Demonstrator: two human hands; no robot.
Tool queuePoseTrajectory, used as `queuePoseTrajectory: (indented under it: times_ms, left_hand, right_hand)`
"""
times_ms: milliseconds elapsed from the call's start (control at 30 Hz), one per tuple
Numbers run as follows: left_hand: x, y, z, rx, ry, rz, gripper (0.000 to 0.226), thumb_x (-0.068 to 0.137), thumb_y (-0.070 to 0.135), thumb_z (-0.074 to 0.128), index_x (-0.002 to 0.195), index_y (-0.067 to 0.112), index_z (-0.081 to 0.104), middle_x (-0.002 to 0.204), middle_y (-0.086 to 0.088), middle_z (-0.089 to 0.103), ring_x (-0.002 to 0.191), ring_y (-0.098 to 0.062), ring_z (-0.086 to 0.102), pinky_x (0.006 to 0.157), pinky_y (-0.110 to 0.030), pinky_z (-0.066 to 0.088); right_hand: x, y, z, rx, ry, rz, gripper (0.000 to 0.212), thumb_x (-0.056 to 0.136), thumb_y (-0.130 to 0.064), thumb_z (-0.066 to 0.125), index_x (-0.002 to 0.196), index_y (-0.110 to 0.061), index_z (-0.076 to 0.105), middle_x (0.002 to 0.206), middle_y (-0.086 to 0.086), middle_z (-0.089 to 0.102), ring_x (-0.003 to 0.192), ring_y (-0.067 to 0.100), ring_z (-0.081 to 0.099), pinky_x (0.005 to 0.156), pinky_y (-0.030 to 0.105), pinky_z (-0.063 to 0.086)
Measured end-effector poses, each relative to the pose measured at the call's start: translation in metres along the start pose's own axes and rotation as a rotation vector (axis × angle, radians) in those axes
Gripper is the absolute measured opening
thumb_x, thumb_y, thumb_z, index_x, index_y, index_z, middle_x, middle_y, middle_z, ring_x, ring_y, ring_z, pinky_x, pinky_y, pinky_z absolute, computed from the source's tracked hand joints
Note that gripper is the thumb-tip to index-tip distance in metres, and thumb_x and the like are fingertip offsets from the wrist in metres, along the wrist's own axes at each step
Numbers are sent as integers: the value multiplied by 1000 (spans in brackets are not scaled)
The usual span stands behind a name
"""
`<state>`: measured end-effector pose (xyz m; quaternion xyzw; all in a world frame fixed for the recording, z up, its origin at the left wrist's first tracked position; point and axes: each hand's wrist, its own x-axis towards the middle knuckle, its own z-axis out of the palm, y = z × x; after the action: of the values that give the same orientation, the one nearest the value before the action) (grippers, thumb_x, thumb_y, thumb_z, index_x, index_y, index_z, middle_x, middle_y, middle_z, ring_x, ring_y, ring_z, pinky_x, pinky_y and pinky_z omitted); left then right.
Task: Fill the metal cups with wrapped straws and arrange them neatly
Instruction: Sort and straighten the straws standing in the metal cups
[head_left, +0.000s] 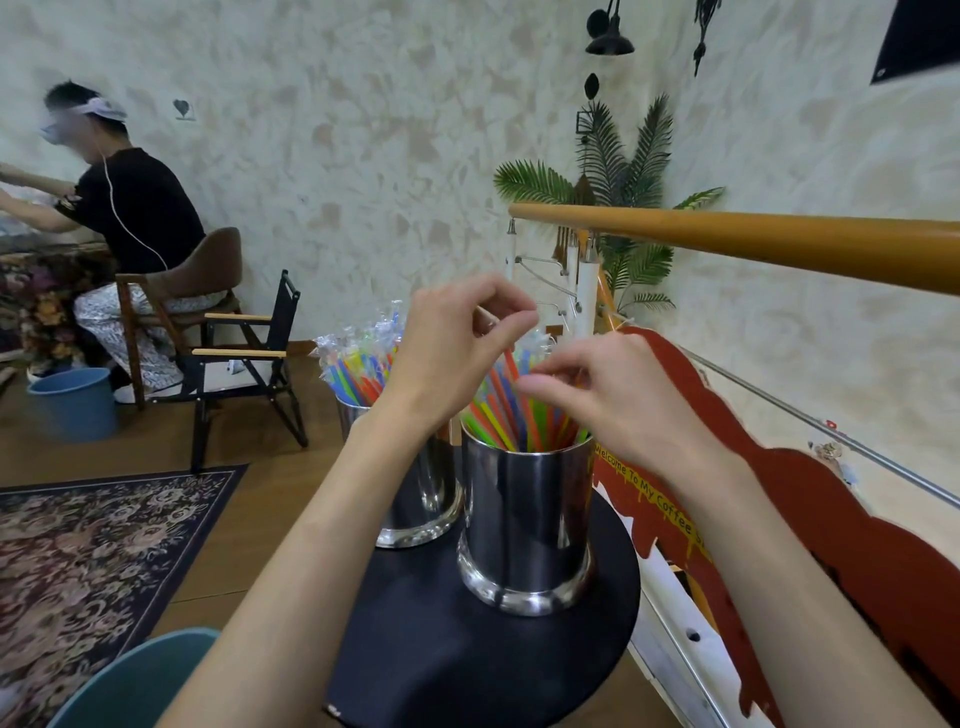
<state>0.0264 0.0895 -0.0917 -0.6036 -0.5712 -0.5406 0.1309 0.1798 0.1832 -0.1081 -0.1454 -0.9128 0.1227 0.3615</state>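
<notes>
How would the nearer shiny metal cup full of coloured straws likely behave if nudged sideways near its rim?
The nearer shiny metal cup looks tall for its width, so a push near the rim might tip it, though its flared base probably helps. The polished wall likely feels slippery. Its coloured wrapped straws lean loosely and would probably shift. It stands near the edge of the round black table, so sliding is risky.

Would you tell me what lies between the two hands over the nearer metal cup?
In the head view, only wrapped straw tops lie between left hand and right hand.

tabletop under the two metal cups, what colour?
Black, a round tabletop; both metal cups stand on it. Only the head view shows it.
</notes>
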Motion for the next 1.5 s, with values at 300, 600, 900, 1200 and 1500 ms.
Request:
queuePoseTrajectory:
  times_ms: [300,600,900,1200,1500]
  left_hand:
    - [-18,-18,15,358,-331,41,13,88,28,78,95,18,74,76,16,66,67,3,59,71,-17,47]
    - [-44,-8,22,514,-83,165,39,89,56,57,100,23,74,112,2,65,106,-18,58,92,-34,39]
    - [-67,2,47,715,74,296,56,75,75,59,79,20,54,83,1,49,80,-23,50,73,-38,40]
    - [-69,0,50,672,85,152,57,76,72,67,71,24,37,62,11,51,65,-21,54,73,-40,38]
    - [-64,-8,38,602,83,12,36,80,49,77,81,24,51,61,16,36,68,-17,56,71,-38,34]
  right_hand:
    - [-4,52,-13,345,298,370,22,99,-17,60,117,-29,65,102,-14,67,95,-4,63,79,18,52]
    - [-17,72,17,681,-80,381,54,92,5,61,139,-17,49,120,-6,73,120,11,64,108,42,45]
    - [-24,63,14,478,-103,275,32,101,-9,58,130,-22,57,114,-2,74,111,10,67,102,37,50]
    - [-25,60,21,213,-37,262,27,90,-26,64,112,-40,55,86,-23,69,88,0,65,72,13,48]
    - [-27,53,17,75,-34,285,44,86,-50,65,128,-38,58,89,-25,64,91,7,63,81,35,52]
